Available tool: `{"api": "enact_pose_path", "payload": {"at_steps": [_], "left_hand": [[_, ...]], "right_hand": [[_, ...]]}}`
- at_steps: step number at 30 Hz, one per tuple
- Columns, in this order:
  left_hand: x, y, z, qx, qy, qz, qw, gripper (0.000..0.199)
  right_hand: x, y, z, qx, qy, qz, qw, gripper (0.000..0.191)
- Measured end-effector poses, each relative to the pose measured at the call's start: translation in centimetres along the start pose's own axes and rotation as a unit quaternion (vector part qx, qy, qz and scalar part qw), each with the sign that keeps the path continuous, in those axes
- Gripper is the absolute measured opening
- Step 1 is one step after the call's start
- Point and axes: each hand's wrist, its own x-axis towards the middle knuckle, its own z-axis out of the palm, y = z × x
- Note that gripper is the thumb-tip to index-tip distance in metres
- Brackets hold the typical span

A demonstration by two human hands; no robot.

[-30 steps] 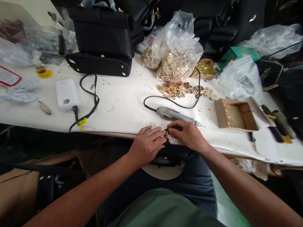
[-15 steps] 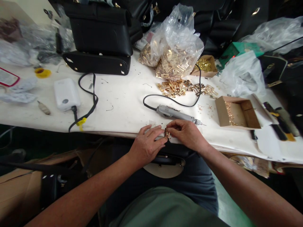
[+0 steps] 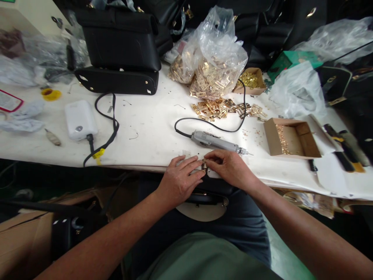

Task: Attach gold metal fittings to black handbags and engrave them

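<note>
A black handbag with a beige rounded panel (image 3: pixel 201 212) rests on my lap against the table edge. On its upper part, between my hands, lies a small gold-coloured metal plate (image 3: pixel 204 166). My left hand (image 3: pixel 179 179) holds the bag's upper part down, fingers stretched over it, thumb and index finger at the plate's left side. From the right, my right hand (image 3: pixel 230 167) pinches the plate between thumb and fingertips. The bag's surface under my fingers is mostly hidden. Just beyond my hands lies a grey electric screwdriver (image 3: pixel 215 142), its bit pointing right.
Loose gold plates (image 3: pixel 215 109) lie before a plastic bag of more plates (image 3: pixel 214 74). A cardboard box with small copper-coloured parts (image 3: pixel 291 138) stands right. A white power unit (image 3: pixel 81 119) and black bags (image 3: pixel 116 79) are left. The screwdriver's cord (image 3: pixel 210 123) loops across the table.
The metal plate has turned or tilted slightly under my right fingers and now looks darker. My left hand has stayed nearly still; the view has shifted a little.
</note>
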Motion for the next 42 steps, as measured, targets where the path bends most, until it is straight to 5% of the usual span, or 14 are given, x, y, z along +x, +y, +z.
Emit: {"api": "enact_pose_path", "payload": {"at_steps": [9,16,42], "left_hand": [[0.1,0.0,-0.1,0.000,0.006,0.000,1.000,0.018],[0.2,0.0,-0.1,0.002,0.008,0.001,1.000,0.019],[0.0,0.0,0.1,-0.005,-0.003,-0.018,1.000,0.030]], "right_hand": [[0.1,-0.1,-0.8,0.125,-0.015,0.099,0.987,0.023],[0.3,-1.4,-0.6,0.062,-0.039,0.110,0.991,0.018],[0.2,-1.3,0.7,-0.064,0.023,0.095,0.993,0.020]]}}
